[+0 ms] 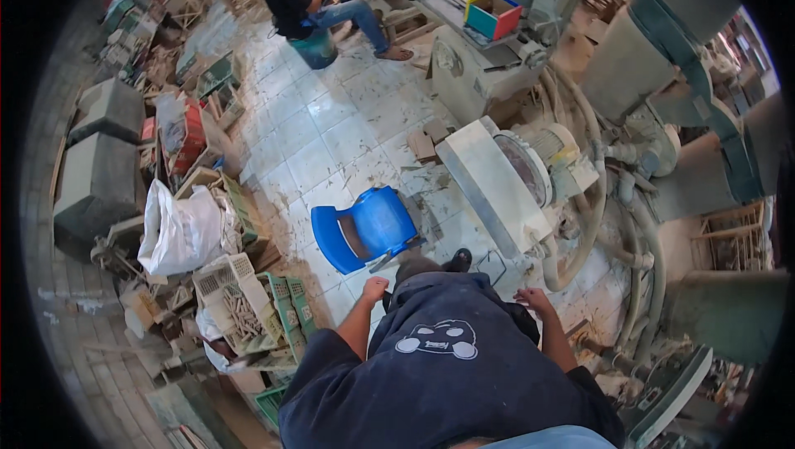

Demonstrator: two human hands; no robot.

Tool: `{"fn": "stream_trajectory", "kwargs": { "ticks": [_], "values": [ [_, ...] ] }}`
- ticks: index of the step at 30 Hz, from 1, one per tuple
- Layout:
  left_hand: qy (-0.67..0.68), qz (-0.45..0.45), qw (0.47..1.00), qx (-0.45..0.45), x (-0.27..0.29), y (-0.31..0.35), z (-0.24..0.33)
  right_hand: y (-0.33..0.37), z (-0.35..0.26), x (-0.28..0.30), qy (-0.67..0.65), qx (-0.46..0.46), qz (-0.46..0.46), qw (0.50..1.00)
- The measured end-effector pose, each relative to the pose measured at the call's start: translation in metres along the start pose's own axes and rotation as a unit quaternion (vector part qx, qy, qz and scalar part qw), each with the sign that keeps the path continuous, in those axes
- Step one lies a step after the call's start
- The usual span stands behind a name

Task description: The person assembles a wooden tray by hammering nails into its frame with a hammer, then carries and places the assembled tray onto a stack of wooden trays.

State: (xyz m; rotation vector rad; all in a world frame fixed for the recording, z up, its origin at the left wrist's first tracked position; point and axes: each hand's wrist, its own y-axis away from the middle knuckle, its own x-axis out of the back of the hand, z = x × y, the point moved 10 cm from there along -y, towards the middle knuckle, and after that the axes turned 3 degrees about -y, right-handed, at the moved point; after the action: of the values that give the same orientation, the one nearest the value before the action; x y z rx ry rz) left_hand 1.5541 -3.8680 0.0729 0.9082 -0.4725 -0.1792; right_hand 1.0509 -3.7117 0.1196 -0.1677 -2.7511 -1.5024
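My left hand (375, 289) is closed at the left side of my waist, beside a bit of dark material. Whether its fingers grip that material is too small to tell. On the other side, my right hand (534, 297) has its fingers curled next to dark material by my hip; what lies in them is hidden. My dark shirt (447, 383) with a pale print fills the space between my arms. Just ahead of my left hand stands a blue plastic chair (385, 224), apart from both hands.
A belt or disc sanding machine (497, 188) with thick hoses (592, 225) stands at right. Crates of wooden pieces (236, 296) and a white sack (182, 229) line the left. Farther off, a person (290, 2) sits on a bucket near a bench with a coloured box (493, 14).
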Motion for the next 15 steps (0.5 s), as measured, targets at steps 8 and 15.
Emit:
{"fn": "stream_trajectory", "kwargs": {
  "ticks": [8,15],
  "values": [
    [-0.19,0.082,0.956,-0.208,-0.028,0.012,0.111,-0.143,0.097,0.05,-0.073,0.016,-0.177,0.981],
    [-0.009,0.215,0.973,-0.084,-0.018,0.03,0.023,-0.118,-0.066,-0.015,0.135,-0.016,-0.215,0.967]
  ]
}}
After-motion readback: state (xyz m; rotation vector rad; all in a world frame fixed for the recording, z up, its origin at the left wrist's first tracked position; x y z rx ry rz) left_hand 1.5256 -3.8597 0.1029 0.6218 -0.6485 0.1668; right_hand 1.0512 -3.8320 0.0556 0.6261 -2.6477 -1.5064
